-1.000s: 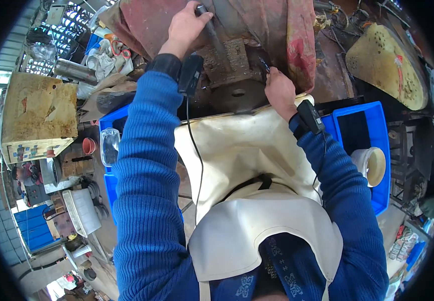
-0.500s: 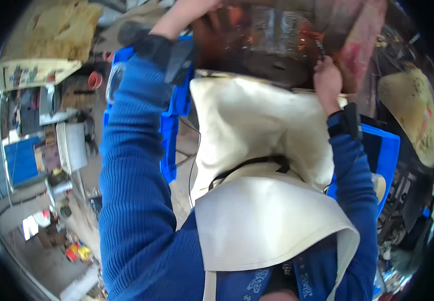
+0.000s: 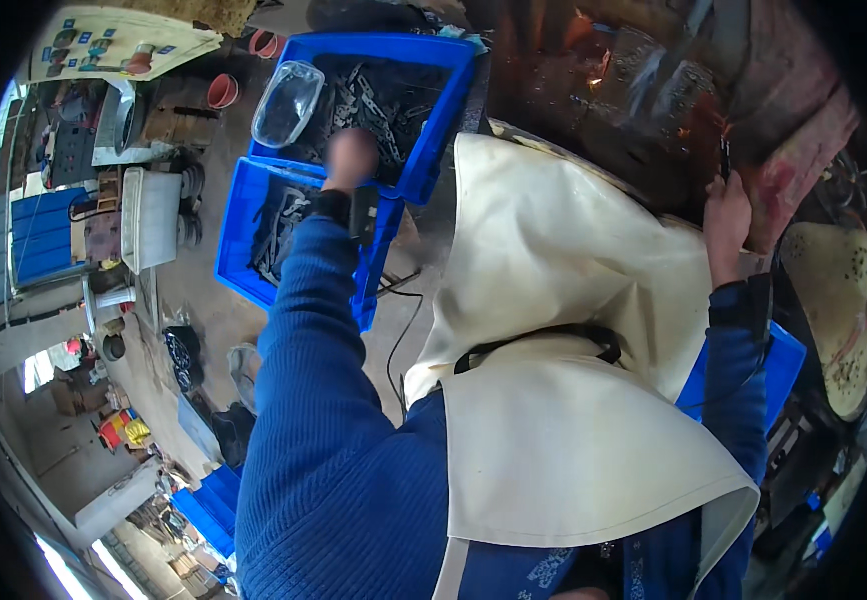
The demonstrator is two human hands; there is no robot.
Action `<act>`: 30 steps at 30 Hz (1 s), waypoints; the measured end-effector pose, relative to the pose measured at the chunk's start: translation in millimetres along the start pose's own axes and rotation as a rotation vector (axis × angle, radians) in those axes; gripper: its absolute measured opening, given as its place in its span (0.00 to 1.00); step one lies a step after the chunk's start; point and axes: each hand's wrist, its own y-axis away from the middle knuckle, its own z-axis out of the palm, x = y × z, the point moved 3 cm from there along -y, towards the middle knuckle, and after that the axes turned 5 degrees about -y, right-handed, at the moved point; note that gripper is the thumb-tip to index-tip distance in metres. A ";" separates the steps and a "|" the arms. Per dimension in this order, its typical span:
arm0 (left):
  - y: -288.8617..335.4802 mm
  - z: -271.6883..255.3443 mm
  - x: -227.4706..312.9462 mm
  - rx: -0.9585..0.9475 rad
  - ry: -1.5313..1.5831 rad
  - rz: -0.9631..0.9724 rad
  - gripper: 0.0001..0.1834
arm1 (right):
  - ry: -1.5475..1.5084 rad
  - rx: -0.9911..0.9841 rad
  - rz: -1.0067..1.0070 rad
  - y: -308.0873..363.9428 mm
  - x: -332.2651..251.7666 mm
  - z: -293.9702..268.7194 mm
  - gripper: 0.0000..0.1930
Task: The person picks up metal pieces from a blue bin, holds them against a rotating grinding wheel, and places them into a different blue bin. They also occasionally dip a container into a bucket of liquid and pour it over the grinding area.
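Your left hand (image 3: 351, 157) has left the far side of the desk (image 3: 553, 110) and come over the near edge of the upper blue bin (image 3: 378, 44), while your right hand (image 3: 727, 215) has stayed near the desk's near edge, toward the right; the left is too blurred to tell whether its fingers are apart, together or clamped on anything. Your right fingers are clamped round a thin dark tool (image 3: 724, 155), its tip pointing away over the desk, close to the red cloth (image 3: 803, 130); dark metal pieces (image 3: 373, 100) lie loosely heaped in the upper bin, just beyond your left hand, with a clear plastic box (image 3: 289, 103) at its left edge; more lie in the lower blue bin (image 3: 235, 225).

Tangled pieces could drag others out if pulled up together; a sideways sweep could tip the plastic box; with your reach so far left, the tool could drift into the cloth; the cable (image 3: 418, 300) could snag on a bin corner if it swings across.
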 end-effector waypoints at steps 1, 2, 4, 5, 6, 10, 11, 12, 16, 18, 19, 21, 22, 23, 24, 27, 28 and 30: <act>-7.0 9.0 2.2 0.097 0.052 -0.046 0.12 | 0.014 0.012 -0.011 -0.1 2.0 1.7 0.12; -14.7 17.9 4.5 0.193 0.105 -0.092 0.13 | 0.031 0.003 0.004 0.0 4.1 5.0 0.12; -22.2 44.8 0.4 0.117 0.267 -0.442 0.13 | 0.054 0.043 -0.078 0.1 6.4 6.7 0.11; -27.6 49.1 -3.8 0.065 0.096 -0.212 0.13 | -0.315 -0.018 0.005 -2.0 7.4 14.2 0.10; -32.2 59.0 -3.4 0.077 0.158 -0.218 0.13 | -0.530 -0.054 0.111 -0.2 12.2 13.6 0.09; -39.6 77.4 -12.3 0.066 0.047 -0.041 0.14 | -0.603 -0.062 0.213 9.9 1.9 0.1 0.09; -43.0 79.8 -11.8 0.067 0.054 -0.031 0.14 | -0.751 -0.079 0.128 11.4 -6.8 -5.3 0.09; -43.7 81.3 -11.5 0.041 0.036 -0.020 0.14 | -0.705 -0.076 0.206 13.3 -9.5 -10.1 0.09; -40.5 71.8 -3.4 -0.005 0.035 -0.018 0.16 | -0.711 -0.075 0.185 12.2 -24.4 -17.3 0.10; -35.7 62.8 8.0 0.012 0.065 0.013 0.17 | -0.740 -0.077 0.201 12.9 -24.2 -17.0 0.10; -34.5 59.1 12.4 -0.008 0.109 -0.033 0.17 | -0.755 -0.080 0.209 13.4 -22.8 -16.4 0.10; -31.4 50.6 14.1 -0.023 0.219 -0.230 0.17 | -0.739 -0.073 0.211 14.9 -20.4 -14.8 0.09; -28.7 46.2 12.5 -0.017 0.259 -0.332 0.18 | -0.716 -0.065 0.214 15.1 -19.1 -13.9 0.09; -26.7 42.7 13.2 -0.016 0.270 -0.352 0.18 | -0.722 -0.060 0.166 13.9 -18.7 -13.9 0.09; -24.3 36.9 11.5 0.115 0.360 -0.415 0.18 | -0.703 -0.063 0.197 12.9 -15.6 -13.0 0.09; -15.1 20.7 1.2 0.447 0.499 -0.561 0.18 | -0.602 -0.072 0.198 10.0 -9.2 -8.2 0.09; -12.7 12.4 -4.8 0.512 0.448 -0.574 0.18 | -0.594 -0.062 0.236 8.6 -6.6 -6.1 0.09; -5.1 -8.6 -15.4 0.496 0.068 -0.387 0.17 | -0.613 -0.051 0.250 5.5 -1.9 -2.1 0.09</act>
